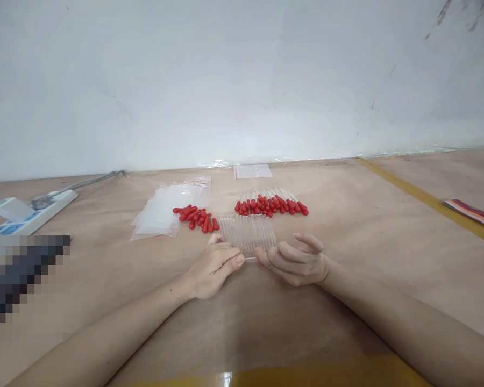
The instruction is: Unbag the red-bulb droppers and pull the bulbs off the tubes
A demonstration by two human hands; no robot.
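Observation:
A row of clear, thin tubes [248,234] lies side by side on the brown table, pointing away from me. Across its near end runs a clear tube [250,260], lying sideways between my two hands. My left hand [215,266] is closed at the tube's left end, thumb and forefinger together there. At the other end, my right hand [293,262] has its fingertips on the tube, its other fingers loosely curled and one raised. Loose red rubber bulbs [199,216] are heaped left of the row. Beyond it lie droppers with red bulbs [272,205], their clear stems pointing away.
Clear plastic bags [155,209] are stacked at the left, partly under the loose bulbs. One zip bag [253,171] lies near the wall. A power strip [44,212] with plugs and a pixelated dark object [24,274] are far left. A printed packet [474,214] lies right.

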